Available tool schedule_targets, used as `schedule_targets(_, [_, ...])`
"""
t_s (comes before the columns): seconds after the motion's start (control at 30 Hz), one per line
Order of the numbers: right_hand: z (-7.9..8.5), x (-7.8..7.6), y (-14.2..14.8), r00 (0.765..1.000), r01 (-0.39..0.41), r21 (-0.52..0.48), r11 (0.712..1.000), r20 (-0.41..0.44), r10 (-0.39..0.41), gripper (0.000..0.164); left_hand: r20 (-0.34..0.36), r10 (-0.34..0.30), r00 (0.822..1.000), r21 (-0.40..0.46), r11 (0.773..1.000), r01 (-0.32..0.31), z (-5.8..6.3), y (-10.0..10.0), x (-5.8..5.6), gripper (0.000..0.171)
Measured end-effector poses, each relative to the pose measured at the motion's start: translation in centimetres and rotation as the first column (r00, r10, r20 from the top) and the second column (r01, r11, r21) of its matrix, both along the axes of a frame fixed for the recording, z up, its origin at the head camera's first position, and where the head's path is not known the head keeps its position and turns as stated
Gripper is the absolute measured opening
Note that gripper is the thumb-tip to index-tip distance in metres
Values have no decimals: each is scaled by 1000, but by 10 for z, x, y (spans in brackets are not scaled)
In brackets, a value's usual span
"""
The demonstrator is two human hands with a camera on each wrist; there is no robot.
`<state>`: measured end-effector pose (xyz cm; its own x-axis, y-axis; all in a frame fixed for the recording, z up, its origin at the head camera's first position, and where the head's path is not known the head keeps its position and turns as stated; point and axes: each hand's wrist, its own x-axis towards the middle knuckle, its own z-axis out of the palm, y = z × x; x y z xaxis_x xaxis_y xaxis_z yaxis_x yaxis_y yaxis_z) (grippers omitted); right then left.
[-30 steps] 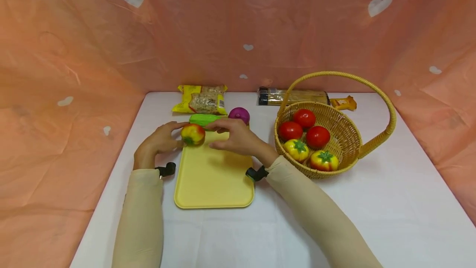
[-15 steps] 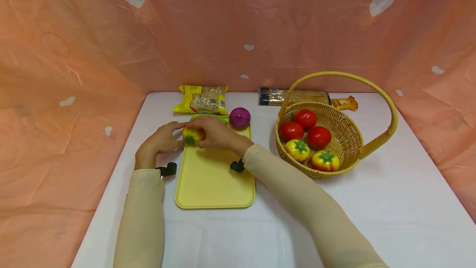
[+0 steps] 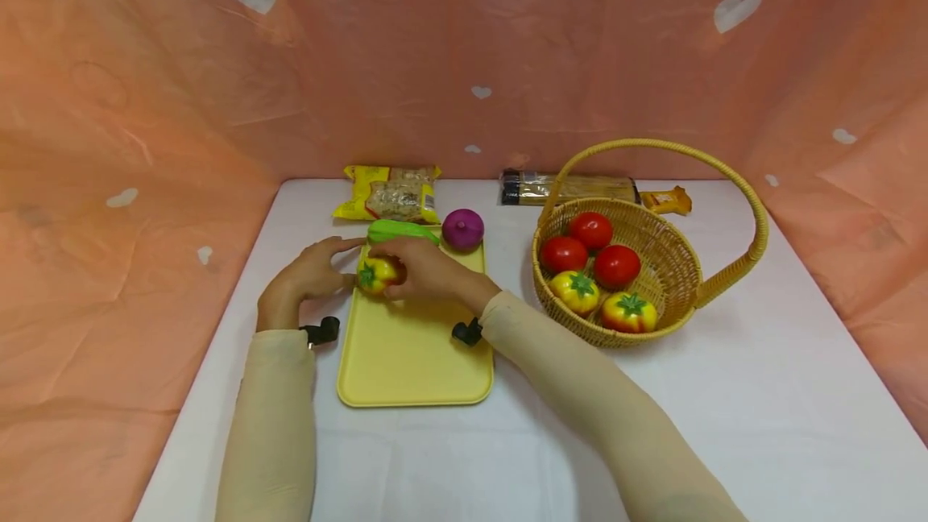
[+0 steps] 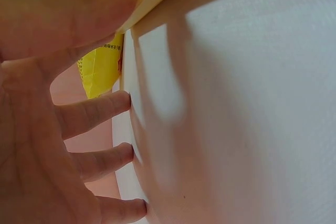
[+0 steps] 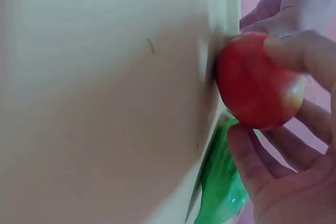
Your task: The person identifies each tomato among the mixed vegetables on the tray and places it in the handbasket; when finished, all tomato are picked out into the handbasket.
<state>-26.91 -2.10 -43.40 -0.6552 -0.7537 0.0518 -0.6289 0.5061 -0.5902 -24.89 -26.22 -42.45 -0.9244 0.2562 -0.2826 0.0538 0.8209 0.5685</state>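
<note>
A yellow-and-red tomato [image 3: 374, 275] with a green star-shaped top sits at the far left corner of the yellow tray [image 3: 413, 365]. My right hand [image 3: 428, 268] grips it from the right, thumb and fingers curled round its red side in the right wrist view. On the tomato's other side, my left hand [image 3: 308, 274] holds nothing. Its fingers are spread and nearly straight, fingertips at the white tabletop, the thumb by the tray's rim in the left wrist view. Behind the tomato lies a green cucumber [image 3: 395, 230], beside a purple onion [image 3: 462, 229] at the tray's far right corner.
Right of the tray stands a wicker basket [image 3: 677, 264] with a tall handle, holding red tomatoes [image 3: 617, 267] and yellow ones [image 3: 629, 312]. Along the back lie a yellow food bag [image 3: 391, 193], a pack of noodles [image 3: 580, 188] and an orange packet [image 3: 667, 200].
My right hand has come left from over the tray and taken hold of the tomato, which has shifted slightly toward me. My left hand has stayed nearly in place.
</note>
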Motion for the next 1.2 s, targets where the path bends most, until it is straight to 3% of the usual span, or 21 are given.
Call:
schedule_targets(0.33, [1,16,6,1000,-11,-35,999,-24,10,60,-2,-9,1000,2,1000,9,-2,-2,1,76])
schedule_targets(0.57, [13,42,28,996,9,-186,983,93,9,58,2,-11,1000,-9,1000,11,-1,-3,0,75])
schedule_targets(0.73, [20,65,58,971,25,-280,960,235,43,58,16,4,1000,-2,1000,-3,-1,-1,-2,77])
schedule_targets(0.9, [23,87,94,951,47,-325,944,305,58,58,15,6,1000,9,1000,-6,-1,-1,-3,78])
schedule_targets(1.2, [26,109,172,914,219,-370,903,403,-57,58,15,15,1000,17,1000,-15,-3,-1,-3,78])
